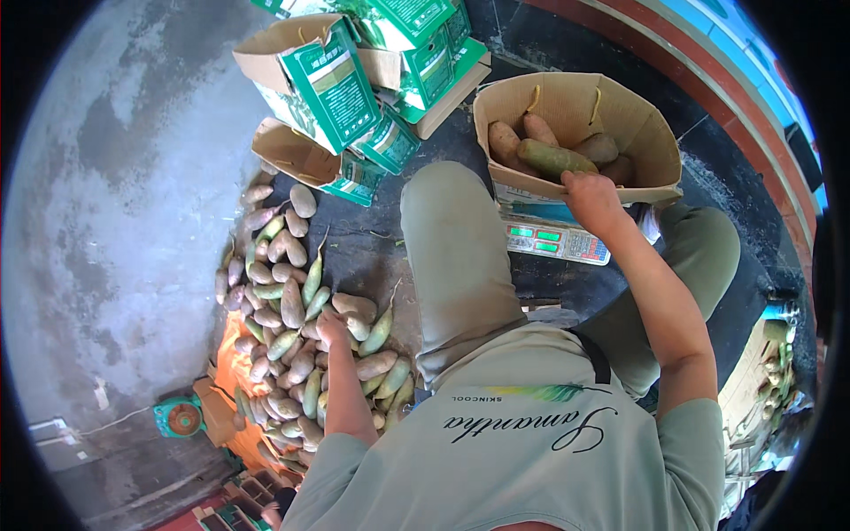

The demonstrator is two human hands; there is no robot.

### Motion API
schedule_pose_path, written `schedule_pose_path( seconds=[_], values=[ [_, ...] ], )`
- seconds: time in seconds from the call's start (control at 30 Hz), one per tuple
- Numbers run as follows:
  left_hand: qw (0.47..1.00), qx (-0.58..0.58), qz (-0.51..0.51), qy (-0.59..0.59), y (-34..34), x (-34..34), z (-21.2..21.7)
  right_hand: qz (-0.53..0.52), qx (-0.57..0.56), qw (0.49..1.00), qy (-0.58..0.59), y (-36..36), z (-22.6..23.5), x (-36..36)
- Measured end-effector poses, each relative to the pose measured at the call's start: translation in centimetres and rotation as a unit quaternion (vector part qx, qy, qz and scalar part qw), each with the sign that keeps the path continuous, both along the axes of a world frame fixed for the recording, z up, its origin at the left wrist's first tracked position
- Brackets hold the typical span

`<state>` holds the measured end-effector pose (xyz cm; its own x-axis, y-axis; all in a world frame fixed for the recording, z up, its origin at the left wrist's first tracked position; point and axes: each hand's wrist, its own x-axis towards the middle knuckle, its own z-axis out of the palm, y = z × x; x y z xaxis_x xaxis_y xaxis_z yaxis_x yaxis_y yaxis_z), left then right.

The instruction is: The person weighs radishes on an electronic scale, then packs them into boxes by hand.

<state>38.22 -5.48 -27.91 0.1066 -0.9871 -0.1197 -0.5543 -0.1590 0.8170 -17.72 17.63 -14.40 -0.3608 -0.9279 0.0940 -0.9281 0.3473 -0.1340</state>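
My left hand (333, 329) is down among a heap of root vegetables (292, 305) on the floor, brownish tubers mixed with long green radishes. Its fingertips are too small and foreshortened to show whether they hold one. In front of me, my right hand (591, 196) is closed on the near rim of a cardboard box (651, 133) with yellow cord handles. A green radish (553, 159) and several brownish tubers (598, 148) lie inside it, the radish's end close to my fingers. Under the box is a digital scale (558, 243) with lit green displays.
Green and white cartons (328, 88) stand stacked ahead on the left, some open at the top. Orange sheeting (232, 358) shows beneath the heap's left side. My knees (452, 239) flank the scale. A green round-faced device (180, 417) sits by the wall, lower left.
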Motion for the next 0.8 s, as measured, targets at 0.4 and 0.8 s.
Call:
schedule_pose_path(
  seconds=[0.4,0.8],
  values=[
    [0.85,0.091,-0.068,-0.514,5.1,1.1,3.2,-0.012,0.016,1.0,0.007,0.4,-0.4,-0.2],
    [0.651,0.342,-0.35,-0.581,4.0,7.9,-4.4,-0.027,-0.01,1.0,0.006,0.8,-0.7,-0.2]
  ],
)
